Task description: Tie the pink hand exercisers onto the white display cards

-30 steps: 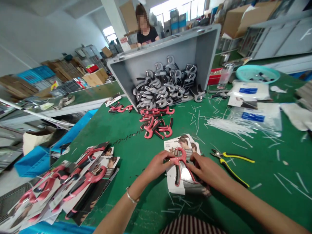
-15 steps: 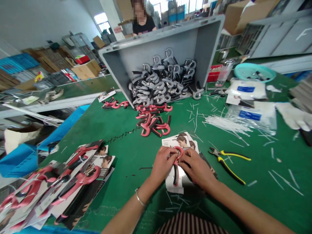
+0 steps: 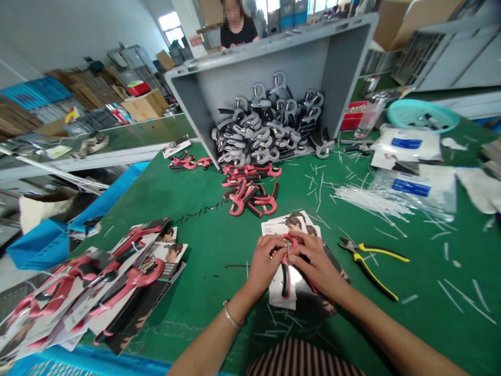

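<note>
A red-and-black hand grip exerciser (image 3: 286,282) lies on a printed backing card (image 3: 276,295) in front of me. My left hand (image 3: 266,257) is closed on its curved red head from the left, thumb and fingertips pinched. From the right, my right hand (image 3: 313,260) pinches at the same head, its fingertips close to the left ones. A thin pale strip shows between the fingertips; its ends are hidden. Further printed cards (image 3: 291,223) lie fanned under and beyond the hands. Yellow-and-black cutting pliers (image 3: 370,263) lie spread to the right of my right hand.
Carded red exercisers (image 3: 129,292) are piled at the left edge. Loose red ones (image 3: 250,198) lie before a tilted grey crate (image 3: 274,57) of grey exercisers (image 3: 258,133). White cable ties (image 3: 371,201), plastic bags (image 3: 415,193) and a turquoise basin (image 3: 422,112) are right. A co-worker (image 3: 238,31) is behind.
The camera view has shifted slightly. My right fingers have shifted over the exerciser's head, the index finger now higher along it. Both hands stay at the exerciser, which remains on the card.
</note>
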Available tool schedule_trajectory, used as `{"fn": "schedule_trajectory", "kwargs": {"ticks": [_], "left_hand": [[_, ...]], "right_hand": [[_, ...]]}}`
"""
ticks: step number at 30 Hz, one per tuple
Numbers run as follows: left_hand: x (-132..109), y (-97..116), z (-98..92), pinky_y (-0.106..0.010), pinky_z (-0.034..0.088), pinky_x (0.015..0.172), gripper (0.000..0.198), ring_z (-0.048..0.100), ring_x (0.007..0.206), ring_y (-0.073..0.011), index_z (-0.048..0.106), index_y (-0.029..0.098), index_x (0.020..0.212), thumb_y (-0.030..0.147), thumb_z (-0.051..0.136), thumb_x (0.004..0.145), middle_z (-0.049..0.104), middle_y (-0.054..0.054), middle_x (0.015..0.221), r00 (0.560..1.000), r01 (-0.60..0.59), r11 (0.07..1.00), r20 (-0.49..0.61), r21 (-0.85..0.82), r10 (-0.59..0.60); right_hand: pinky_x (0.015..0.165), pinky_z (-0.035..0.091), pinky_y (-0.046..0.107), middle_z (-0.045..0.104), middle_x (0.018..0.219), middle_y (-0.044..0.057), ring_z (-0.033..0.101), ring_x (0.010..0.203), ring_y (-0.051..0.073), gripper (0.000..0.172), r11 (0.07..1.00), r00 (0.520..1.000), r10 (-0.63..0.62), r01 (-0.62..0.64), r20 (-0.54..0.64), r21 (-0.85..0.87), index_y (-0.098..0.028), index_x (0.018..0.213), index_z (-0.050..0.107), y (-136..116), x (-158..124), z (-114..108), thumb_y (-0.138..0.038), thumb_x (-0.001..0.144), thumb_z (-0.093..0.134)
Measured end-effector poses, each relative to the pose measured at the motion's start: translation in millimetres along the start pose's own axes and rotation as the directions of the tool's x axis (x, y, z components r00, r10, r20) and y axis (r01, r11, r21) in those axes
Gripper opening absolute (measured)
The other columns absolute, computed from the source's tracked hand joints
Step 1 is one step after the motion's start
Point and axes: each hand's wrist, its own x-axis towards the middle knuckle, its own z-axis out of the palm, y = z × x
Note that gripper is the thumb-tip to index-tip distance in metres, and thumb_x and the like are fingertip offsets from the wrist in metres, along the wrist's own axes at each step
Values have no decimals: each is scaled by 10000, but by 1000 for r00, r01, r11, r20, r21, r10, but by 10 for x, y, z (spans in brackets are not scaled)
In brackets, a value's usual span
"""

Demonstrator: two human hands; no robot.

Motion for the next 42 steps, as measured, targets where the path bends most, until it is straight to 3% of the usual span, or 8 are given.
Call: {"fn": "schedule_trajectory", "kwargs": {"ticks": [4,10,23,27,31,34,39,42], "left_hand": [[-16,-3,10,-349,420,919,101,597,974,-186,697,224,865,134,653,853,691,-16,950,1000,20,1000,-19,-21,-21],[-20,0,10,-349,419,914,109,601,973,-183,700,226,870,128,655,851,696,-13,955,1000,14,1000,-26,-22,-15],[-75,8,13,-371,413,932,120,595,993,-187,693,236,912,138,641,865,696,-17,993,998,-44,999,-32,14,45],[-103,23,-40,-375,408,940,120,581,1015,-196,696,235,949,174,610,892,691,-30,1024,996,-87,996,27,10,87],[-67,81,-112,-352,431,904,104,597,945,-192,688,223,871,241,593,907,701,-16,909,995,64,995,75,-78,-58],[-10,169,-129,-341,443,867,106,591,890,-194,670,218,788,246,621,878,686,-8,825,993,117,992,23,-53,-116],[-43,371,-99,-360,434,886,112,578,915,-194,634,219,792,206,583,892,672,-15,855,996,-54,998,-65,39,56],[-209,386,-53,-393,405,929,119,563,947,-204,622,203,859,151,526,907,670,-42,920,974,-228,949,54,219,222]], "right_hand": [[1118,229,489,432,1456,20,346,1357,251,175,1000,997,-13,14,75,-9,-248,881,670,17,-12,-12,-343,952,542],[1118,245,479,435,1451,10,351,1348,247,196,1000,995,-4,6,102,-25,-243,847,669,23,-4,-28,-355,950,547],[1114,264,482,449,1444,9,369,1338,250,200,1000,993,-5,6,119,-6,-238,816,673,32,8,-26,-351,940,564],[1107,277,483,494,1401,29,401,1312,252,163,999,998,17,-19,61,28,-240,849,676,20,9,-23,-340,931,576],[1093,299,476,534,1347,43,428,1288,248,154,999,1000,21,-21,6,39,-245,869,667,19,8,20,-327,938,557],[1087,309,483,536,1336,61,433,1284,249,126,1000,1000,9,-9,-15,22,-249,975,642,24,14,60,-304,947,532],[1066,315,504,542,1319,98,444,1275,261,163,1000,995,21,-20,-99,11,-233,1088,581,29,58,79,-272,951,502],[1051,332,478,552,1308,96,460,1255,252,169,999,990,16,-10,-137,46,-229,1095,566,45,91,103,-252,931,531]]}}
